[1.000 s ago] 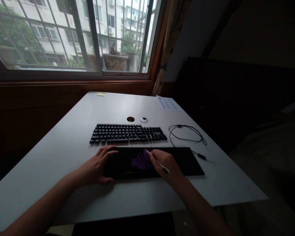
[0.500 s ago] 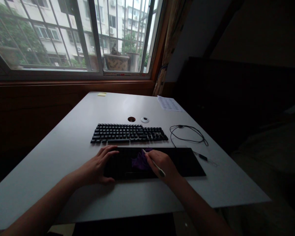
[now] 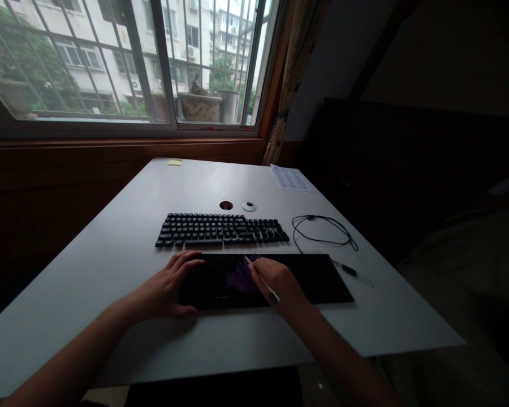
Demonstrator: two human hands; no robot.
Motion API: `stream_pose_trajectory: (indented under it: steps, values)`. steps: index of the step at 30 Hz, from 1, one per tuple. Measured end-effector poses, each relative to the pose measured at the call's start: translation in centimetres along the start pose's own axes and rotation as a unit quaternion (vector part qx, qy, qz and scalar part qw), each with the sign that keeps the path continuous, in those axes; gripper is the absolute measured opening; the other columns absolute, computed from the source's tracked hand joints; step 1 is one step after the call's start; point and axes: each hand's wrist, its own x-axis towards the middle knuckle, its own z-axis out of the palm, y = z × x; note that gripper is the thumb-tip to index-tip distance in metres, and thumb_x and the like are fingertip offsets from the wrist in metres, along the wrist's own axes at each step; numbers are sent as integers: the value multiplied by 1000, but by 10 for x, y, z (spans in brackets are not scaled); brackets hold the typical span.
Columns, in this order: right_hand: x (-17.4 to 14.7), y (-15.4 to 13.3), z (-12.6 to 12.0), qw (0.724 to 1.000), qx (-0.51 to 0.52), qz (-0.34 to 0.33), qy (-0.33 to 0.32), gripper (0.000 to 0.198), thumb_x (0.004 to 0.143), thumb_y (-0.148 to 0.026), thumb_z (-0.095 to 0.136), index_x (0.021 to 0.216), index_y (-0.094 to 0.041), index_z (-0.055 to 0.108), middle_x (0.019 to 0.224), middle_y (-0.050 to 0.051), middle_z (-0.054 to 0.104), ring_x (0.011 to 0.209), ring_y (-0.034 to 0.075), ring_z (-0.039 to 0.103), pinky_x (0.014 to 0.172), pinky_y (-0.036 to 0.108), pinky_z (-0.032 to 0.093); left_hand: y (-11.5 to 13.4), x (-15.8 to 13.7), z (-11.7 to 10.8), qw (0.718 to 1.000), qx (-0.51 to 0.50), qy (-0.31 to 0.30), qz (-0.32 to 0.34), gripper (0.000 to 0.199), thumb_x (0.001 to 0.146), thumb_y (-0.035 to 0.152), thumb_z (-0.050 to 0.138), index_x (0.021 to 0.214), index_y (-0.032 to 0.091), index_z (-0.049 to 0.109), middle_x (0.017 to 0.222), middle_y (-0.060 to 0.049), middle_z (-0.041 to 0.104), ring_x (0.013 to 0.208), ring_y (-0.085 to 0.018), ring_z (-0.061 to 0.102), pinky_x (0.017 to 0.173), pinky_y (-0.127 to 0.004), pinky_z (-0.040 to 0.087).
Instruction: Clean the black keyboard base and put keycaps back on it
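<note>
Well, the black board (image 3: 322, 282) lies lengthwise in front of me, nearer the near edge of the worktop (image 3: 110, 249) than the far one, so dark that I can make out little of its surface. On it rests a crumpled purple cloth (image 3: 238, 280), its right part hidden under my right hand (image 3: 275, 278). That hand is closed on a slim pale stick (image 3: 266, 289), tip over the cloth; I cannot tell whether my fingers pinch cloth too. My left hand (image 3: 165, 289) is spread over the board's left end, covering that corner, thumb at its near edge, fingers towards its far edge; how hard it presses does not show.

Just beyond lie rows of black keys (image 3: 220, 230), their legends too small to read. Towards the right edge are a looped black cable (image 3: 326, 243) and a black-handled tool (image 3: 349, 270), its thin wire end faint. A printed sheet (image 3: 292, 178), illegible, lies by the far right corner, a yellow note (image 3: 175, 162) near the far left.
</note>
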Motion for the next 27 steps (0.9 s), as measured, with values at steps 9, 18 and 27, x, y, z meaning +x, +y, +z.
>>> stream_pose_trajectory:
  steps: [9, 18, 27]
  values:
    - [-1, -2, -3, 1000, -11, -20, -4, 29, 105, -17, 48, 78, -21, 53, 74, 2, 62, 67, 16, 59, 66, 29, 38, -3, 0, 2, 1000, -3, 3, 1, 104, 71, 45, 89, 154, 28, 30, 159, -17, 34, 145, -42, 34, 116, -64, 41]
    - [2, -9, 1, 999, -31, 15, 2, 27, 104, -15, 49, 78, -21, 53, 77, 4, 62, 70, 17, 60, 67, 29, 38, -1, 0, 0, 1000, 0, 0, -1, 102, 71, 44, 89, 153, 28, 32, 159, -17, 35, 145, -41, 34, 116, -64, 40]
    - [4, 1, -20, 986, 159, 27, -31, 32, 107, -25, 46, 75, -21, 50, 72, -1, 57, 64, 13, 54, 62, 25, 38, 0, 0, 0, 1000, 1, 1, -3, 102, 72, 43, 89, 154, 27, 31, 159, -17, 35, 146, -42, 34, 116, -63, 40]
